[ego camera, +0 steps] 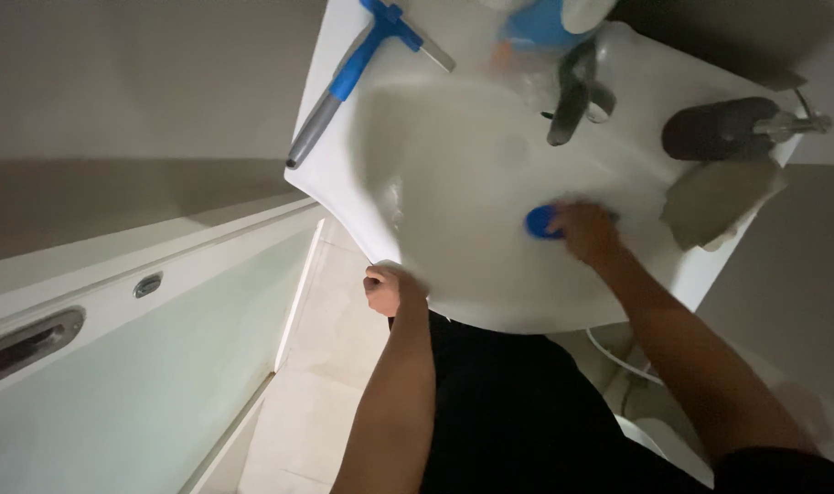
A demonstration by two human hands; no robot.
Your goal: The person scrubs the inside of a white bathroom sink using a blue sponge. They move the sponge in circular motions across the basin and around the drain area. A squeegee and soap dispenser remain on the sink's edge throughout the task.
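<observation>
Your right hand (pixel 586 230) pressed a blue sponge (pixel 543 222), seemingly gripped under curled fingers, inside the sink (pixel 454 174); your left hand (pixel 383 290) clutched its front edge, fingers closed.

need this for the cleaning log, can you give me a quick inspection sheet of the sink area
surface: white sink, basin bare
job's things: blue scrubber inside the basin
clutter: blue-handled squeegee, dark soap dispenser, grey cloth on the rim; dark faucet
grippers: right hand on the scrubber; left hand gripping the front rim
cables: pale hose under the sink
surroundings: tiled floor, pale cabinet
</observation>
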